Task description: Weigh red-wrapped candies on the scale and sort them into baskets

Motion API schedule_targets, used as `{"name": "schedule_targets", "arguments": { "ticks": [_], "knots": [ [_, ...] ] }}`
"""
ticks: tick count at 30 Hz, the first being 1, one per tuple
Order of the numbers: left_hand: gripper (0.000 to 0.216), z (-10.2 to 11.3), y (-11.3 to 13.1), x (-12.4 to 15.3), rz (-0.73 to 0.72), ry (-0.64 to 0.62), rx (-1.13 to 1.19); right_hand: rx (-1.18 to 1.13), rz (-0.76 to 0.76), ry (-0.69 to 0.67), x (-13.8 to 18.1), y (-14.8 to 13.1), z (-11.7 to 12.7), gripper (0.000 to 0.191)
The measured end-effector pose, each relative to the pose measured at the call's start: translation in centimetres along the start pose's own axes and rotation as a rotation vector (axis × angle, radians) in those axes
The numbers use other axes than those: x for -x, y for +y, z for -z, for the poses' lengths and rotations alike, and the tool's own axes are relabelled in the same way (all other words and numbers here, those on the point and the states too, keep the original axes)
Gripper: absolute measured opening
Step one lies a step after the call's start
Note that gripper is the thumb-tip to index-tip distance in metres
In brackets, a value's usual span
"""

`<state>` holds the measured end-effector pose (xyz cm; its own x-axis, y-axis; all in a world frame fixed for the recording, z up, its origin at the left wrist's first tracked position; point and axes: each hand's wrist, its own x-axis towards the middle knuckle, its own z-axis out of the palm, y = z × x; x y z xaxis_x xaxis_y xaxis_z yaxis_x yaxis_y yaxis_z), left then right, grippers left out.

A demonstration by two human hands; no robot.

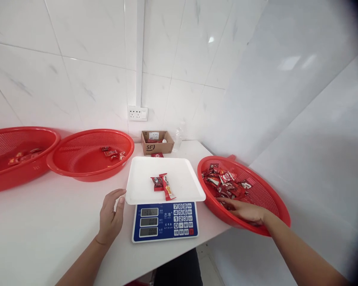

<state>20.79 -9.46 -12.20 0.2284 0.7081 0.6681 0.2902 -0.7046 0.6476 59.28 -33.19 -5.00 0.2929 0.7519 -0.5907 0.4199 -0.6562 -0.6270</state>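
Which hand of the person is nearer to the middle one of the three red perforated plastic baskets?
Left. The left hand is on the near side of the middle basket, not touching it; the right hand is farther away, inside the right basket.

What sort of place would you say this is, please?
Probably a small weighing or packing station, perhaps for snacks: a digital scale carries wrapped packets, red plastic baskets hold more, and a cardboard box stands behind.
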Motion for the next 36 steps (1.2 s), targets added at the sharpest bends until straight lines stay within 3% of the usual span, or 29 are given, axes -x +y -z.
{"name": "schedule_targets", "arguments": {
  "ticks": [5,11,20,24,31,36],
  "knots": [
    [0.022,-0.1,0.2,0.1,-0.001,0.006,0.028,-0.061,-0.020,0.026,0.0,-0.4,-0.5,0.072],
    [0.023,-0.1,0.2,0.2,-0.001,0.022,0.048,-0.097,-0.001,0.096,0.4,-1.5,-0.9,0.049],
    [0.022,-0.1,0.0,0.1,-0.011,0.032,0.059,-0.090,-0.042,0.157,0.7,-2.0,-1.3,0.034],
    [0.022,-0.1,0.0,0.1,-0.008,0.024,0.056,-0.101,0.038,0.307,1.2,-3.2,-1.5,0.025],
    [0.022,-0.2,-0.2,0.2,0.000,0.004,0.058,-0.199,0.256,0.735,0.8,-7.5,-1.3,0.033],
    [0.021,-0.2,-0.4,0.0,0.002,0.025,0.062,-0.220,0.461,0.708,-1.6,-12.4,-3.2,0.026]
  ]
}}
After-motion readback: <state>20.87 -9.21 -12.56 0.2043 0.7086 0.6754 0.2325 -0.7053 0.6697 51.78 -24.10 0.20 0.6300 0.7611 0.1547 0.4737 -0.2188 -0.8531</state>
